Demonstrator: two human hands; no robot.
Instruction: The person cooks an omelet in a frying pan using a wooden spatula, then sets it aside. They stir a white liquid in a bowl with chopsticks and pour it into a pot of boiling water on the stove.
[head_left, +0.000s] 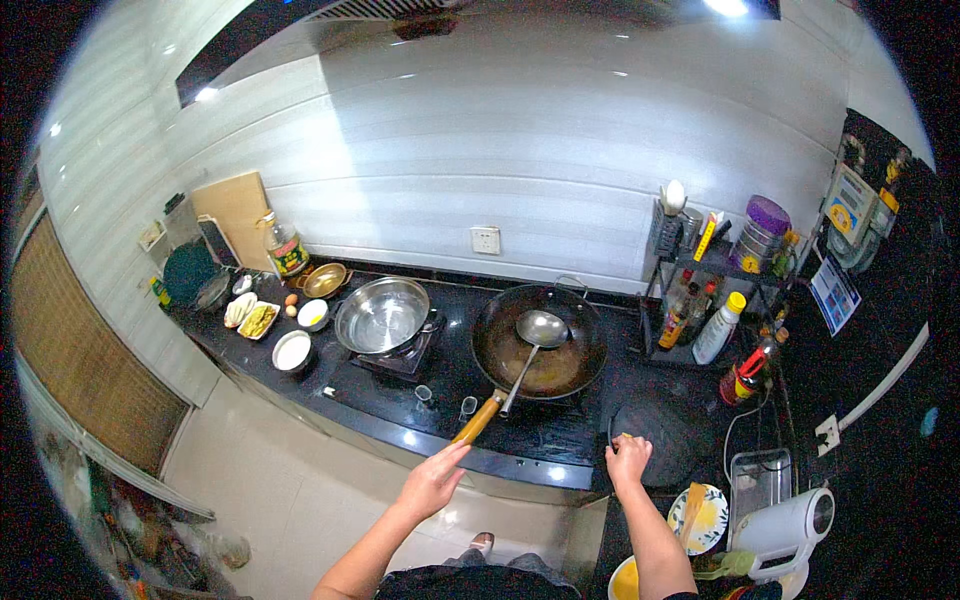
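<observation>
My left hand (439, 476) is at the end of the wooden handle (478, 421) of a dark wok (495, 360), fingers extended and thumb apart; it touches or nearly touches the handle. A metal ladle (542, 328) lies in the wok, its shaft pointing towards me beside the handle. Brownish residue or liquid covers the wok's bottom. To the right, my right hand (628, 459) is over a dark round surface (656, 435) on the counter, fingers curled. A small yellowish bit shows at its fingertips; what it holds, if anything, I cannot tell.
A steel pan (382, 315) stands on the left burner. Further left are white bowls (292, 351), eggs (291, 305), food trays (259, 320) and an oil bottle (286, 247). At right are a bottle rack (686, 352), a patterned plate (712, 525) and a white appliance (784, 529).
</observation>
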